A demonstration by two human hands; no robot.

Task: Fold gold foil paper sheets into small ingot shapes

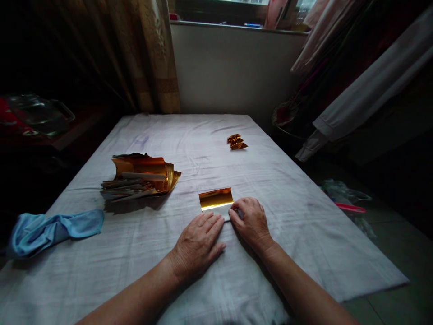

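Left hand lies flat, fingers released, touching the gold foil sheet at 12 o'clock; right hand pinches its 3 o'clock corner. Slick foil may skid on the white cloth, creasing crooked.

Counts on the one table

Two hands, the left hand and the right hand; one loose sheet; one stack of gold sheets, too overlapped to count; folded pieces, two or three, too small to tell; one blue cloth; one glass dish.
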